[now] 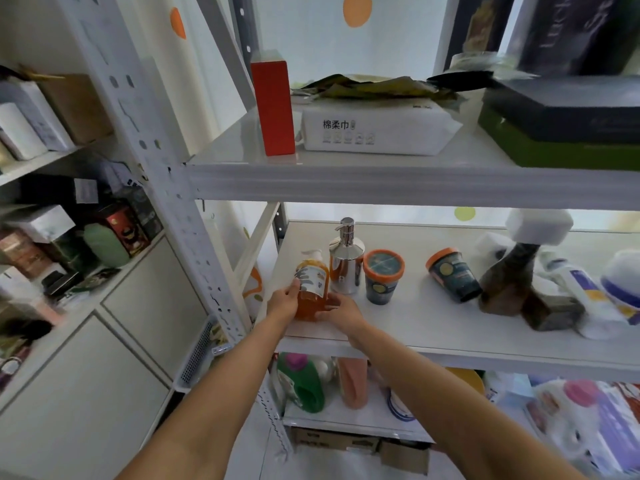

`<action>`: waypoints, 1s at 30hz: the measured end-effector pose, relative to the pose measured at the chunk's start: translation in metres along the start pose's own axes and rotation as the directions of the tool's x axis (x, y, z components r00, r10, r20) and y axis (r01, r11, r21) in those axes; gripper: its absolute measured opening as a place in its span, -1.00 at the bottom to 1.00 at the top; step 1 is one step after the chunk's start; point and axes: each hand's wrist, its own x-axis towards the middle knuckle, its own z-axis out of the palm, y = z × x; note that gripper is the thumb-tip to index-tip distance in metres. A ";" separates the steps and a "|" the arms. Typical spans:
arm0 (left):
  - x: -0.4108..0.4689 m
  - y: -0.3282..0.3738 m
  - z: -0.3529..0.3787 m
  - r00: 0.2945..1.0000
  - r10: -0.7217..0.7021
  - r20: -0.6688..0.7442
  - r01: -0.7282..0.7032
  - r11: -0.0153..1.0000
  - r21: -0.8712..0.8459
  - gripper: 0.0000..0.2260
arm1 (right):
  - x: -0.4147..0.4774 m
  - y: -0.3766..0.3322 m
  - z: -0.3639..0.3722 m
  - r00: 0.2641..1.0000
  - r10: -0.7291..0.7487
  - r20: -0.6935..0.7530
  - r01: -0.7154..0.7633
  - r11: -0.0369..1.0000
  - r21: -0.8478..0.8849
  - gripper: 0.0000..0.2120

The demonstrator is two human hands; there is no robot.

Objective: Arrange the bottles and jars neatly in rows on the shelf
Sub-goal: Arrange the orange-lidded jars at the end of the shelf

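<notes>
On the middle shelf (415,327) an orange pump bottle (312,284) stands near the left front corner. My left hand (284,301) grips its left side and my right hand (341,311) holds its lower right side. Right behind it stands a silver pump dispenser (346,263). An upright dark jar with an orange lid (382,277) is just right of the dispenser. A second orange-lidded jar (452,273) lies tipped over further right. A white and purple bottle (585,289) lies on its side at the far right.
A dark brown lumpy object (516,287) and white sponges (538,225) crowd the right part of the middle shelf. The upper shelf holds a red box (273,105) and a white tissue pack (377,129). A green detergent bottle (303,382) sits on the shelf below.
</notes>
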 end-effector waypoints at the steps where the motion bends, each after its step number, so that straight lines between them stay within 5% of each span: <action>1: 0.000 0.000 0.001 1.000 0.014 0.003 -0.014 1.000 0.019 -0.47 | -0.001 0.000 -0.003 1.000 -0.005 0.002 0.005 1.000 -0.020 -0.48; 10: -0.020 0.006 0.022 0.943 0.258 -0.210 -0.137 0.877 0.460 -0.46 | -0.013 0.021 -0.054 0.997 0.023 -0.080 -0.031 0.995 -0.098 -0.40; 15: -0.049 0.022 0.057 0.733 0.603 -0.314 -0.420 0.765 0.489 -0.66 | -0.022 0.036 -0.101 0.981 -0.005 -0.193 -0.019 0.992 -0.125 -0.54; 17: -0.060 0.030 0.078 0.611 0.741 -0.278 -0.555 0.651 0.518 -0.71 | -0.023 0.042 -0.122 0.970 -0.015 -0.243 -0.012 0.994 -0.110 -0.50; 19: -0.069 0.038 0.100 0.565 0.805 -0.181 -0.656 0.571 0.493 -0.78 | -0.024 0.045 -0.142 0.954 -0.033 -0.297 0.004 0.995 -0.100 -0.49; 24: -0.083 0.052 0.148 0.699 0.710 0.087 -0.695 0.646 0.315 -0.76 | -0.027 0.046 -0.182 0.899 -0.065 -0.434 0.033 0.996 -0.082 -0.56; 30: -0.079 0.076 0.193 0.879 0.354 0.319 -0.416 0.898 0.147 -0.62 | -0.029 0.040 -0.214 0.744 -0.302 -0.597 0.080 0.926 -0.369 -0.63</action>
